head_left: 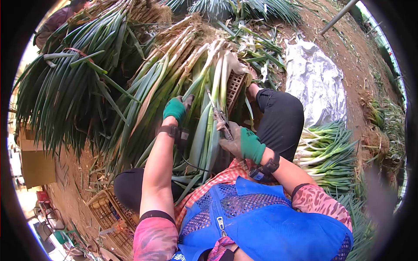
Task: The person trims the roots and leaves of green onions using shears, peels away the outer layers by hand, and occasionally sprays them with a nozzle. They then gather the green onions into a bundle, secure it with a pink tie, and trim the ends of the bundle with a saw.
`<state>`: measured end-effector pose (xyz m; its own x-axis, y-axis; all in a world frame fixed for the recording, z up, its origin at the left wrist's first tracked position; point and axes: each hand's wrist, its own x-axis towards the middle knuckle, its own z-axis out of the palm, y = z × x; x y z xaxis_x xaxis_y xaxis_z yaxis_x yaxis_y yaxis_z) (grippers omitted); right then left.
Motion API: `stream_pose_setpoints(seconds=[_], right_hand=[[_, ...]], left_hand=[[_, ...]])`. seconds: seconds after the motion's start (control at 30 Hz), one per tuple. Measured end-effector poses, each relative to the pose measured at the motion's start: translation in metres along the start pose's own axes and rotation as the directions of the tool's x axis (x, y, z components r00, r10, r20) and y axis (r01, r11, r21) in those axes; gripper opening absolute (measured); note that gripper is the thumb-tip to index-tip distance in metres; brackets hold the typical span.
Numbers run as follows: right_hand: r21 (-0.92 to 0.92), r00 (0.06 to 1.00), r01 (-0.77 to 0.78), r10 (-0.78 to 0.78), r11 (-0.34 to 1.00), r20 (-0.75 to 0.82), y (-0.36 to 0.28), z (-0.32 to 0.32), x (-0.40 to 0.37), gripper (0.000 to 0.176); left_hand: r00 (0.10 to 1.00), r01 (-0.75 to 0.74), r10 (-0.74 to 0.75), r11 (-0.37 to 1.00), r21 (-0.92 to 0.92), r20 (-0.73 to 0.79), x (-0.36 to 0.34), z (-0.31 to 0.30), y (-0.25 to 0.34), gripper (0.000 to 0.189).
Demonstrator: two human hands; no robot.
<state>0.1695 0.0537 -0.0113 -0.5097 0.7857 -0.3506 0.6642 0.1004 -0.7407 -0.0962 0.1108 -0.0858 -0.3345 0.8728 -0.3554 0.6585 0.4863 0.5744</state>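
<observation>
Green onion, probably light, best gripped by its stiff shank, is held in left hand; nozzle gun, in right hand.

We look out from one camera on the wearer's head, facing forward and steeply down. The fingers of the left hand and right hand fall near mid-view, fairly close to us. Nearer than the fingers sits the blue vest; beyond and rightward of them, our wide, bending view reaches bare ground.
</observation>
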Motion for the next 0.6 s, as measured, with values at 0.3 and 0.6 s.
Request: stream_pose_setpoints(seconds=[0.3, 0.6], right_hand=[[-0.067, 0.993, -0.089, 0.083, 0.994, -0.079, 0.004, 0.011, 0.064, 0.042], [-0.152, 0.973, -0.160, 0.130, 0.975, -0.190, 0.028, -0.010, 0.119, 0.055]], left_hand=[[0.998, 0.045, -0.043, 0.998, -0.049, 0.041, 0.020, 0.021, -0.032, 0.074], [0.983, 0.153, -0.134, 0.977, -0.149, 0.129, 0.009, 0.038, -0.022, 0.085]])
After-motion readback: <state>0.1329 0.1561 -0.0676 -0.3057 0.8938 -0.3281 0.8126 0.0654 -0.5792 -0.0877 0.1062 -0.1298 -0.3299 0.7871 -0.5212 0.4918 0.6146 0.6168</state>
